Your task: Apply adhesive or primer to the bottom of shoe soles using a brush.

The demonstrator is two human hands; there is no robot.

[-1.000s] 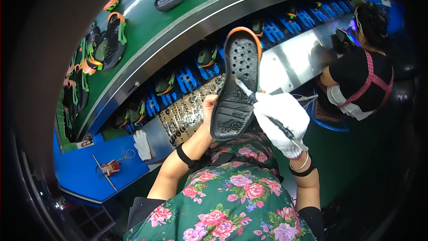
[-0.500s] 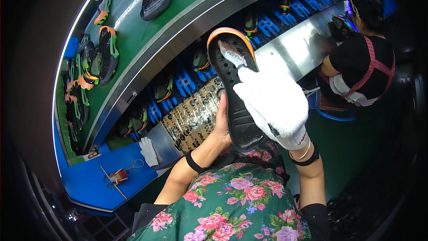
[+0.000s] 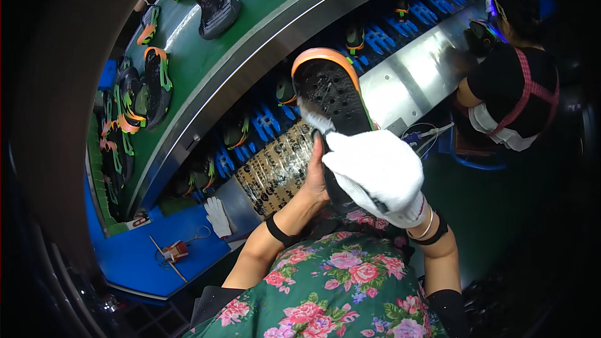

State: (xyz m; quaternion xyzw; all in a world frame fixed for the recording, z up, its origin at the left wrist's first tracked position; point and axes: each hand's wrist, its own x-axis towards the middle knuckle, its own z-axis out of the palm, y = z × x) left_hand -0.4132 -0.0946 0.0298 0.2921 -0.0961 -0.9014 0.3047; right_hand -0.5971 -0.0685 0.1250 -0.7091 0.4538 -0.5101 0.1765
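A: I log the hands first. What shows?

B: Left hand point(image 3: 316, 178): bare, gripping the left edge of a black sole point(image 3: 341, 97), thumb in front; I cannot see all its fingers. Right hand point(image 3: 379, 172): white-gloved, closed around a brush point(image 3: 316, 117); finger detail hidden from me.

A: Sole position?

B: Centre of frame, held up, orange-rimmed end uppermost. I read the bristles at its left rim, just above the left thumb.

A: Surroundings?

B: Upper left, shoes point(image 3: 158, 84) on a green belt point(image 3: 282, 0). Lower left, a loose glove point(image 3: 217, 216) at the edge of a blue table point(image 3: 128, 266). Upper right, a co-worker point(image 3: 513, 87), seated.
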